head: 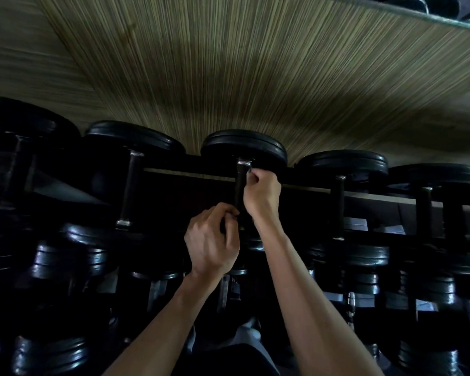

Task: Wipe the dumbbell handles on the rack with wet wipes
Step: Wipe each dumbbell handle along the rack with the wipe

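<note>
Striped wood panelling backs a dark dumbbell rack (310, 189) where both hands curl around one handle (240, 185), right hand (261, 194) near its top, left hand (212, 240) lower; no wipe is discernible, so bare fingers might slip.

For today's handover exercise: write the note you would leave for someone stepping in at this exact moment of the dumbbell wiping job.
Right hand: curled round the upper part of the middle dumbbell handle on the top rack row.
Left hand: fingers pinched at the handle's lower end.
No wipe can be made out; the picture is too dark.
Done: cannot be judged from here.
Left: finish this handle, then the neighbouring handles and the lower rows.
</note>
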Tool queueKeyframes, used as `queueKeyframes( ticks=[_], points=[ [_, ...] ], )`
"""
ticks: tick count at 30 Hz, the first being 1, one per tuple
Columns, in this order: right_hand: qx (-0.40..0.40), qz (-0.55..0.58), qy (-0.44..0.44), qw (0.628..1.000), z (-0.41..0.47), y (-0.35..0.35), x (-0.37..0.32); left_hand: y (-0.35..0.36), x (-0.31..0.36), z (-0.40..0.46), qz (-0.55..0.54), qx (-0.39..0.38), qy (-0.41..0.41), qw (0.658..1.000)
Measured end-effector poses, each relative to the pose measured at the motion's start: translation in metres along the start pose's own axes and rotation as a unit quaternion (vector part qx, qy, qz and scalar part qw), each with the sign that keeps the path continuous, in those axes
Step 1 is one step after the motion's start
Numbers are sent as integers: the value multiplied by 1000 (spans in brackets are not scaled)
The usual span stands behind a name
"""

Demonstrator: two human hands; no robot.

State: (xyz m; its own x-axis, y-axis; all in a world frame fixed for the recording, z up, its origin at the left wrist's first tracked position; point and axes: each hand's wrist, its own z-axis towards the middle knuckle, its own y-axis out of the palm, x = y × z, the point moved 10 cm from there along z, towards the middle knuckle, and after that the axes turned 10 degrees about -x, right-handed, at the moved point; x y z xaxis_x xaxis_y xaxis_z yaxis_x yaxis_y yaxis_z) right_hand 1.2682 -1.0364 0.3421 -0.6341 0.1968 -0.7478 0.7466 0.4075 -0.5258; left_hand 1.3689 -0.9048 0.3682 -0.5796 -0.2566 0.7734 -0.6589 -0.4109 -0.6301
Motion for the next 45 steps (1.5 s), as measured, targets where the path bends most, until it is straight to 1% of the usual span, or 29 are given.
queueKeyframes(
  ticks=[3, 7, 11, 13, 16, 18, 23, 26, 28, 32, 37, 41, 42, 45],
  points=[
    [5, -10, 10, 1000, 4, 0, -2, 0, -1, 0, 0, -1, -2, 1000],
    [-1, -30, -31, 999, -13, 2, -6, 0, -1, 0, 4, -1, -4, 1000],
    [18, -22, 15, 999, 8, -3, -7, -1, 1, 0, -2, 4, 0, 1000],
    [8, -47, 10, 999, 3, -1, -10, -2, 1, -1, -6, 6, -2, 1000],
    [-13, -76, -37, 996, -13, 7, -20, -3, 2, 0, -4, 7, -9, 1000],
    [-10, -77, -35, 996, -11, 5, -21, -2, 2, 0, 2, 4, -6, 1000],
    [-17, -71, 3, 997, -2, 1, -10, 0, 0, 0, 0, -5, -7, 1000],
    [-49, -87, -22, 995, -16, 10, -4, 0, 0, 0, 5, -4, -14, 1000],
    [-51, -81, -28, 995, -17, 9, -3, 0, 0, 0, 4, -1, -13, 1000],
    [-39, -46, 15, 998, 6, 0, 4, 0, 1, -1, 5, -5, -9, 1000],
    [-102, -53, 23, 993, -10, 9, 20, 1, 0, 0, 9, -8, -16, 1000],
    [-77, -18, 67, 995, 5, 5, 29, 0, 2, -1, 11, -7, -10, 1000],
    [-78, -21, 70, 994, 4, 6, 30, -1, 2, -1, 12, -6, -10, 1000],
    [-116, -64, 48, 990, -11, 11, 27, -2, 3, -1, 14, -5, -10, 1000]
  ],
)
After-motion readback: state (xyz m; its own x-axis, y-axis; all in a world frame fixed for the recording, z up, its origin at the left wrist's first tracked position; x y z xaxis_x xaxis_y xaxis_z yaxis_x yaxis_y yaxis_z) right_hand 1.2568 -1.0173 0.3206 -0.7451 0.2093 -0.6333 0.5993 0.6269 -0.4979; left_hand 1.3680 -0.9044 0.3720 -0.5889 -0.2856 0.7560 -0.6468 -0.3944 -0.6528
